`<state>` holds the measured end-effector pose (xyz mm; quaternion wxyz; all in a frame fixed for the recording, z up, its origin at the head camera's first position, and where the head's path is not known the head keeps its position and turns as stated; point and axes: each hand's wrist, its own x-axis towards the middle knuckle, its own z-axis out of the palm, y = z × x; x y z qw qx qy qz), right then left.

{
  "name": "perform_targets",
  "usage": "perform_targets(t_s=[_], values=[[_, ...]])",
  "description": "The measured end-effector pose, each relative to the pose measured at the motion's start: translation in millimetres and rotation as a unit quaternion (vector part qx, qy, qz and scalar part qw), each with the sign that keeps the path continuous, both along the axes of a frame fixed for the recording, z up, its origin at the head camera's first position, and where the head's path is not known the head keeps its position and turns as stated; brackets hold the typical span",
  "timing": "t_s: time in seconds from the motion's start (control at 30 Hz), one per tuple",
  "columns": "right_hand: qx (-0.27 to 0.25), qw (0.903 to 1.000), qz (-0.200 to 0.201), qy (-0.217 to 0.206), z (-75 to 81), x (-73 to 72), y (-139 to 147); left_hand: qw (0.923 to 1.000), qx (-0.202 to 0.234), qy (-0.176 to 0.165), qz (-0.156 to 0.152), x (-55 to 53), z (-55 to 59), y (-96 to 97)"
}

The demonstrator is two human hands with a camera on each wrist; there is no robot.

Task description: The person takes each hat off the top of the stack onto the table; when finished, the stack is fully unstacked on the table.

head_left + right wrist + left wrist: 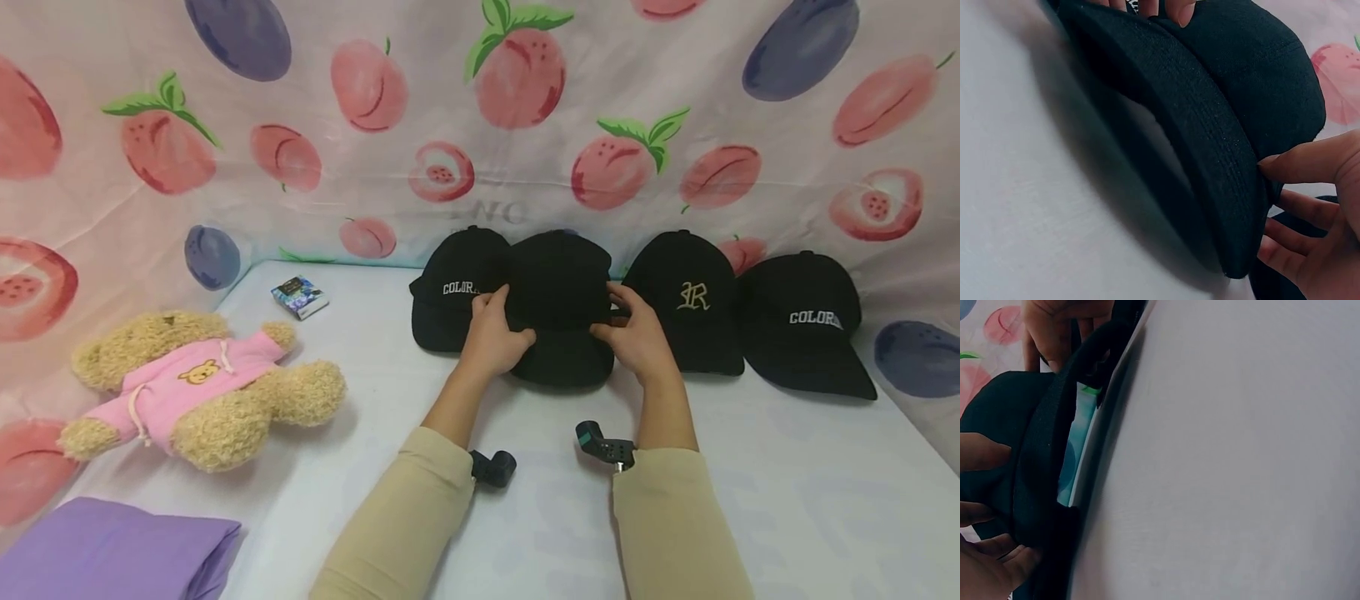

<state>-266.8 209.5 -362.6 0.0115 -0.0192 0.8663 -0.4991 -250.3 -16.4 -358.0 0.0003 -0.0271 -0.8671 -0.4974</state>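
Observation:
A plain black baseball cap [561,287] is held between my two hands, its brim [562,360] toward me. My left hand [493,329] grips its left side, thumb in front near the brim. On the right side my right hand [637,329] pinches the cap where crown and brim meet. In the right wrist view, the brim [1191,131] stands off the white surface with a gap beneath. A black cap with white letters [450,304] is partly hidden behind my left hand. Just right of my right hand sits a black cap with a gold letter R [686,304].
Another black cap with white letters [806,325] stands at the far right. At left lie a teddy bear in pink [202,383], a small blue-patterned box [300,297] and a folded purple cloth [112,554]. A fruit-print curtain [525,167] hangs behind the white table [540,517].

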Motion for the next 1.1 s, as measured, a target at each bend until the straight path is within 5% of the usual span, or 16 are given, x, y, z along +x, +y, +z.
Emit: perform_targets(t_s=[1.1], values=[[0.003, 0.9956, -0.091, 0.022, -0.8, 1.5, 7, 0.9992, -0.011, -0.021, -0.033, -26.2, 0.5, 21.0]])
